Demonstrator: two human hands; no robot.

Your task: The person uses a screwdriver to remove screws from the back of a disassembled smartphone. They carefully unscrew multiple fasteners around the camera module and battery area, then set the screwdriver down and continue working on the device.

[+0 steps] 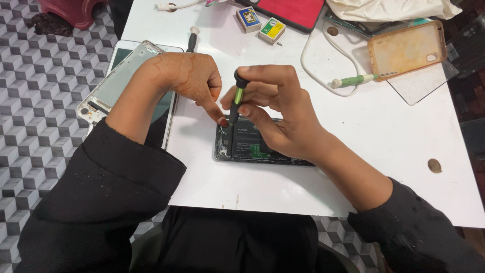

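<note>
My right hand grips the screwdriver upright over the opened phone; left hand, fingers curled, steadies its corner. I'd press straight, turning slowly.

Both arms are covered by loose black sleeves that end just above the wrists, the cloth flecked with pale dust. The left hand carries a faded henna pattern across its back, and one fingertip has dark red polish. The right hand is bare of rings.
</note>
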